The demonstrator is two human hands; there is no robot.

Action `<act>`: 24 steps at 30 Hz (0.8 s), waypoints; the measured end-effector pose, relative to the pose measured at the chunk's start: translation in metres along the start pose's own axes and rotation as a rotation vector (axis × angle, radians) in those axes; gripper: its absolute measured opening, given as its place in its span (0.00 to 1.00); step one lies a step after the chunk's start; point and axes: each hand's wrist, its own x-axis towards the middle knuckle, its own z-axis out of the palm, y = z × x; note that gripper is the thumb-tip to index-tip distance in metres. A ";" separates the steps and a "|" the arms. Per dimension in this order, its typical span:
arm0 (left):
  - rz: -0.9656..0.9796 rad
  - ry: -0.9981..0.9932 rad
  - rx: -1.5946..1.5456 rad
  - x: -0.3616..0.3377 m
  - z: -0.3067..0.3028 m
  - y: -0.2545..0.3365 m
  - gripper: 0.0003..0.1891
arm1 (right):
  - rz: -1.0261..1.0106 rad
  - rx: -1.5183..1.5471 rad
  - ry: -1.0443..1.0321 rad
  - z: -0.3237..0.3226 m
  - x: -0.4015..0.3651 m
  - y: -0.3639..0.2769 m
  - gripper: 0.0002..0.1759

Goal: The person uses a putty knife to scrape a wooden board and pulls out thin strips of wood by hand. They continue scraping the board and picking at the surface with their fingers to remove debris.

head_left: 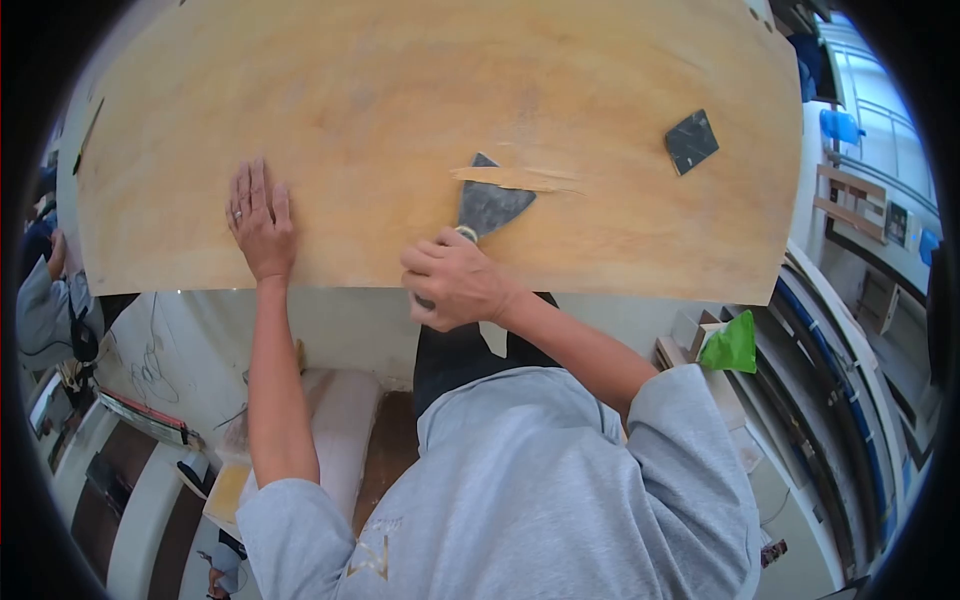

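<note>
My right hand (455,280) is wrapped round the handle of a wide putty knife (495,208), its dark blade pointing away from me over a wooden board (380,90). Across that blade runs a thin, ragged light-brown strip (510,180), tapering to the right over the board. My left hand (262,220) lies flat near the board's front edge, fingers stretched out, holding nothing. A dark square piece (692,142) with pale scratches rests on the board to the right.
Below the board's right corner is a green bag (730,343). Long panels (820,400) stand along the right side. At the far left, another person's grey sleeve (50,310) shows. A thin dark tool (88,135) lies at the board's left edge.
</note>
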 end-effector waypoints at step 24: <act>0.300 -0.496 -0.346 0.039 -0.039 0.258 0.18 | 0.063 -0.161 0.076 -0.010 -0.026 0.025 0.09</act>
